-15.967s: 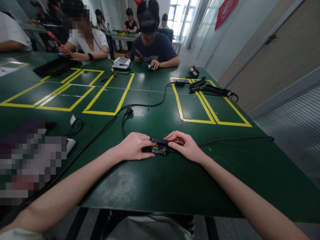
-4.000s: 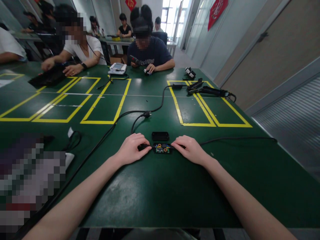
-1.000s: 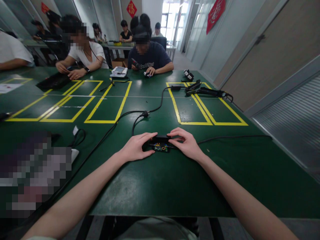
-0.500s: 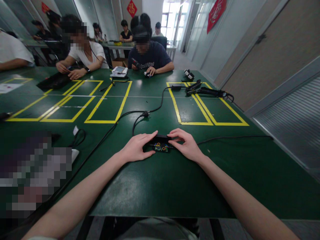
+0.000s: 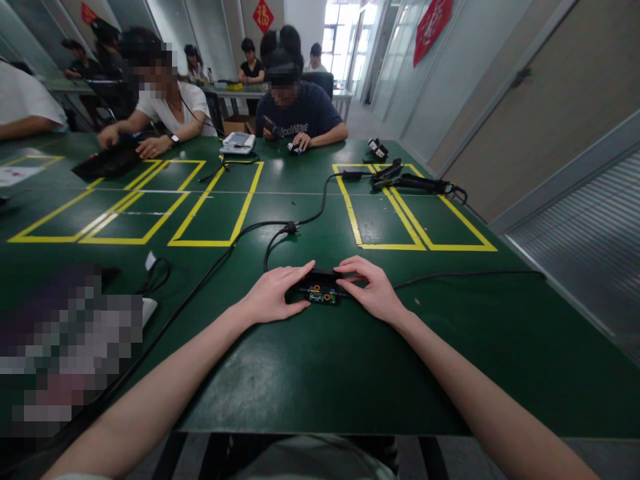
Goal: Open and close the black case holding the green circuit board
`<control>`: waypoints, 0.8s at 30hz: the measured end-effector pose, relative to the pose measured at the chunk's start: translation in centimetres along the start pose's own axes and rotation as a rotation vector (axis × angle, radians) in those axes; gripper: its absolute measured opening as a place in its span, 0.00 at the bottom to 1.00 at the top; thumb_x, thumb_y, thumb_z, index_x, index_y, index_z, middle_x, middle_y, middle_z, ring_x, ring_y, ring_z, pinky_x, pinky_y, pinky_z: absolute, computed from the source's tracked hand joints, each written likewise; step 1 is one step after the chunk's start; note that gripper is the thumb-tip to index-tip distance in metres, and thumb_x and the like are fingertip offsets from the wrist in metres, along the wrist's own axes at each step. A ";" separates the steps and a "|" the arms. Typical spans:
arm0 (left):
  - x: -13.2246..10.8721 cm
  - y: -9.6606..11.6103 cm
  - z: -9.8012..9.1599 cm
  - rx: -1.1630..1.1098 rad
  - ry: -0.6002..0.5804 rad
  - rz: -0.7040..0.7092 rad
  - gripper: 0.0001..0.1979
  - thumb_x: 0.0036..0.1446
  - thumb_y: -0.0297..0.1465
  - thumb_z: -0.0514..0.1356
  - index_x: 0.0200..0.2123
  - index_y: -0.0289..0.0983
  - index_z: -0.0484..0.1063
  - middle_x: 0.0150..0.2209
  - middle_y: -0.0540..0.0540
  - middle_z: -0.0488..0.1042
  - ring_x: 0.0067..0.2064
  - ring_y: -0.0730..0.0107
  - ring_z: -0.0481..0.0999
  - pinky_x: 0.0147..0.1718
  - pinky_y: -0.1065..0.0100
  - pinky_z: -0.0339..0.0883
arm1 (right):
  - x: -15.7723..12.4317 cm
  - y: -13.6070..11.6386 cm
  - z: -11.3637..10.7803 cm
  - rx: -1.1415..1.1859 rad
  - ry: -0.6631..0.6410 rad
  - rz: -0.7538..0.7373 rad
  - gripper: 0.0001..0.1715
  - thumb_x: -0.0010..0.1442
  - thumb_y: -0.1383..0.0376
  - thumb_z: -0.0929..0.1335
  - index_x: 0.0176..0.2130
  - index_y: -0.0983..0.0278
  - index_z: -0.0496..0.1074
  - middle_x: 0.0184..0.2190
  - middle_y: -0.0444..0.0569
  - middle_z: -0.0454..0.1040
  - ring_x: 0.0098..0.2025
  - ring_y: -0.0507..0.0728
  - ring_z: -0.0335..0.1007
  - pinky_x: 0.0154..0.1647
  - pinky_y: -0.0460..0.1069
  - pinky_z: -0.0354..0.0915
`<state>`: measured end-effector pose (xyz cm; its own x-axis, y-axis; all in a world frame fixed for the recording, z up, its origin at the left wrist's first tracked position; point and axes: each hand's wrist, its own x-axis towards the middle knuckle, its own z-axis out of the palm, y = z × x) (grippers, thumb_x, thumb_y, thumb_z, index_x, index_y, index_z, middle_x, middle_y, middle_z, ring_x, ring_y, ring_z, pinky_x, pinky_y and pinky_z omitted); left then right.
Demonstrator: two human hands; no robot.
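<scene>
Between my hands, on the green table, lies an opened black power adapter with its circuit board (image 5: 322, 295) showing. A raised black cover (image 5: 324, 275) stands along the board's far side. My left hand (image 5: 275, 292) grips the adapter's left end, thumb at the near edge and fingers at the far side. My right hand (image 5: 371, 288) pinches the right end of the cover, with its thumb by the cord. A black cord (image 5: 450, 275) runs out to the right. To the far left of the adapter, a short cord ends in a plug (image 5: 291, 229).
A long black cable (image 5: 210, 270) crosses the table to a second adapter (image 5: 352, 175). Black hair-iron-like tools (image 5: 420, 183) lie at the far right. Yellow tape (image 5: 203, 243) marks rectangles. Blurred-out items (image 5: 75, 347) sit at left. Two people work across the table.
My hands and the adapter hold almost the same pose. Across the table at left, a person's hands have shifted over a dark object.
</scene>
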<state>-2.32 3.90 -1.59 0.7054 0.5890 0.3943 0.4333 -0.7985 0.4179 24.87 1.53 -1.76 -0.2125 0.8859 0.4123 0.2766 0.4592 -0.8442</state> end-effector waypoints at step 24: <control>0.5 0.7 -0.5 -0.125 -0.016 -0.040 0.14 0.60 0.33 0.65 0.49 0.39 0.73 0.49 0.43 0.79 0.50 0.60 0.80 0.49 0.62 0.75 | 0.1 -0.9 -0.4 -0.128 -0.172 -0.117 0.08 0.61 0.59 0.75 0.37 0.61 0.80 0.38 0.51 0.78 0.40 0.58 0.77 0.43 0.55 0.77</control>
<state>-1.93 3.68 -0.71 0.6980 0.6175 0.3627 0.3890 -0.7522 0.5319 24.96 1.19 -0.80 -0.4037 0.8070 0.4311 0.3552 0.5725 -0.7390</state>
